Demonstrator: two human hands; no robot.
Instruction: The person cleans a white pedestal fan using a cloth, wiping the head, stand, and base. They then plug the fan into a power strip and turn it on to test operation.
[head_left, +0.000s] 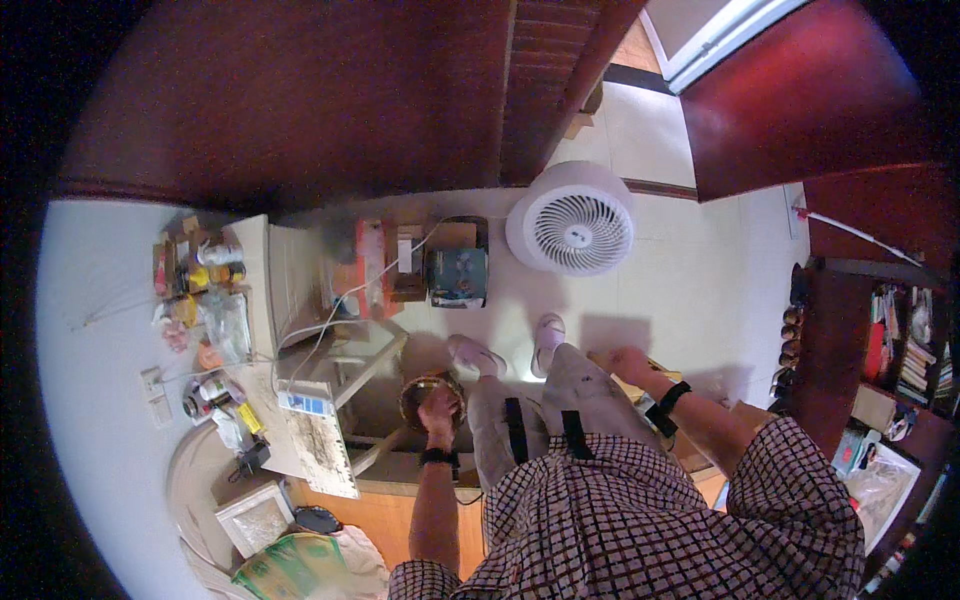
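My left hand (439, 411) reaches down over a round woven basket (409, 397) beside my left leg; its fingertips are over the basket's inside, and I cannot tell whether they grip anything. On the other side, my right hand (628, 365) is low beside my right knee, next to a yellow-edged item (664, 369) that the forearm partly hides. Its fingers point toward the floor's middle, and what they touch is unclear. Both wrists wear black bands. My slippered feet stand between the hands.
A white round fan (576, 236) stands on the pale floor ahead. Boxes (459, 274) and a white cable lie ahead to the left, near a cluttered desk (259, 292) and an open glass-paned frame (375, 360). Dark red shelves (832, 322) with books stand at right.
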